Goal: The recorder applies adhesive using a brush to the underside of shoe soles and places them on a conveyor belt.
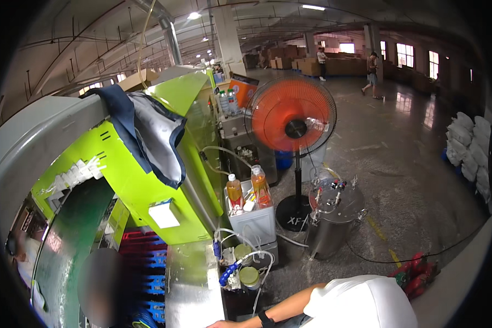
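Observation:
My right hand shows only in part at the lower edge, by the near end of a bare metal worktop. A dark band circles its wrist, and a white sleeve covers the upper arm. The picture's edge cuts off its fingers, so I cannot tell whether they hold anything. My left hand is out of view. Left of the worktop are blue racks and red racks. To its right, a blue jointed hose stands near a jar with a yellow-green lid.
A green conveyor belt runs beside a lime-green machine with a dark cloth draped over it. Bottles stand on a grey bin. Beyond are an orange fan and a steel tank. Several people are farther off.

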Motion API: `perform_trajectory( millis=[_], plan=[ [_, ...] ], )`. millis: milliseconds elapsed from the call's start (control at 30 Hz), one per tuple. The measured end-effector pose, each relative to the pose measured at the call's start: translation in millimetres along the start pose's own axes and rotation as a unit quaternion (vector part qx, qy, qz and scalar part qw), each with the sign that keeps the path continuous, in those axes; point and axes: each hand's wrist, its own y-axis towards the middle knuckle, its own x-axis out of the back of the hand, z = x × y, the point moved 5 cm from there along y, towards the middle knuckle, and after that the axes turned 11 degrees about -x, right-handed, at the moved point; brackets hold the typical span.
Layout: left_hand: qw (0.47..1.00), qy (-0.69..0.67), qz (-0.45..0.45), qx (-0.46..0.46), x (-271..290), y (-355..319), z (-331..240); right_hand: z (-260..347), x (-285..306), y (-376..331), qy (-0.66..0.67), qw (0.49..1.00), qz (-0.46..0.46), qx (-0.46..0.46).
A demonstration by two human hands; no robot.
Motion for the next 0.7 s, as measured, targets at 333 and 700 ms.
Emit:
perform_trajectory(
  millis=[333, 700],
  plan=[
    [0.993, -0.114, -0.007, -0.018, -49.3, 98.1, 34.9, 36.8, -20.1, 14.6, -0.030, 0.998, 0.000, -0.050],
    [0.982, -0.181, -0.040, -0.043, 29.6, 147.6, 21.5, 50.0, -25.3, -23.1, 0.024, 0.997, 0.032, -0.061]
  ],
)
